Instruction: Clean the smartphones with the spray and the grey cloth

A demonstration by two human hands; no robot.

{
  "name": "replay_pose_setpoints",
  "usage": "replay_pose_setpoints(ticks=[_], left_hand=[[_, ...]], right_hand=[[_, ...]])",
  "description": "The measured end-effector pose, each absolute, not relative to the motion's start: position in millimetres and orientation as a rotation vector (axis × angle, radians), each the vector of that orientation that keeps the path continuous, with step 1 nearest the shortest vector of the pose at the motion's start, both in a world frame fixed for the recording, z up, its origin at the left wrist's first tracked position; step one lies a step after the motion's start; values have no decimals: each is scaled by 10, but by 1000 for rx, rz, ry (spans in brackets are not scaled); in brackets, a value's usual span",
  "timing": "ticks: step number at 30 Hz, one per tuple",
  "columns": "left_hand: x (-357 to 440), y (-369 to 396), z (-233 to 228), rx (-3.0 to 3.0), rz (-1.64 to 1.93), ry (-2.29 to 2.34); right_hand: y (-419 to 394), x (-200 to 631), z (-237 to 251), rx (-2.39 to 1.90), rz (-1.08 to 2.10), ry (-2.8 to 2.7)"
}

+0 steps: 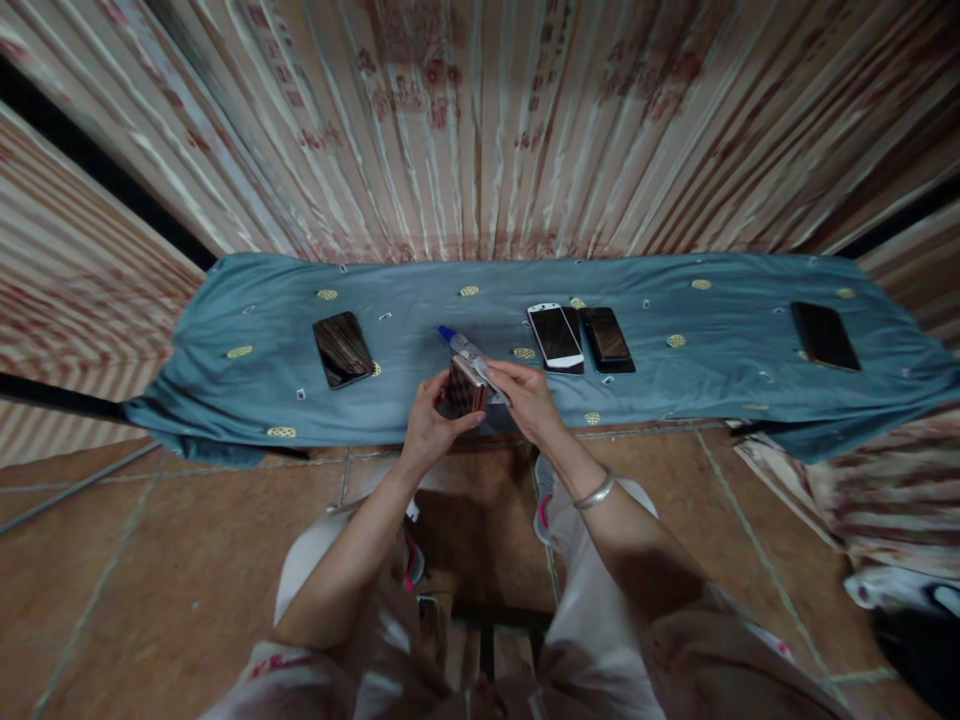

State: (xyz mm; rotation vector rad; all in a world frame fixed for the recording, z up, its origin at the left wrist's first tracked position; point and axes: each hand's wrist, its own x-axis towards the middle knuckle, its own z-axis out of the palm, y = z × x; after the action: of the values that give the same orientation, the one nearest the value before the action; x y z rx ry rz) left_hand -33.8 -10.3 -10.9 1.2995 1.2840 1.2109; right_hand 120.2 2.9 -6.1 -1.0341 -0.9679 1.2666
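Item: small phone (465, 386), held upright at table edge, pinched by left hand (429, 428); right hand (529, 398) fingers closed on blue-capped bottle (466, 349). White phone (556, 336) at 1 o'clock. Risk: liquid overspilling onto blue cloth (225, 400); loose pinch, phone drops.

left hand (431, 425) grips dark rectangular phone (465, 388) | right hand (529, 400) holds blue-capped tube (466, 349) | above teal cloth (262, 390) edge
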Motion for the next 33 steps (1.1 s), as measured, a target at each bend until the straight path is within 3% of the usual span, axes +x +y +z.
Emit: replay_pose_setpoints(ticks=[6,16,27,33], left_hand=[[-271,-166,-5,783,1175,955],[-305,-144,-3,464,1113,908],[-296,-71,-118,300,1063,835],[-311,-73,-59,292,1044,839]], right_hand=[[-24,1132,-41,-998,1116,-1362],[-88,1147,-73,-1011,1048,-1573],[-225,1091,-11,-1085,416,-2015],[-267,1079,-45,-1107,269,-2056]])
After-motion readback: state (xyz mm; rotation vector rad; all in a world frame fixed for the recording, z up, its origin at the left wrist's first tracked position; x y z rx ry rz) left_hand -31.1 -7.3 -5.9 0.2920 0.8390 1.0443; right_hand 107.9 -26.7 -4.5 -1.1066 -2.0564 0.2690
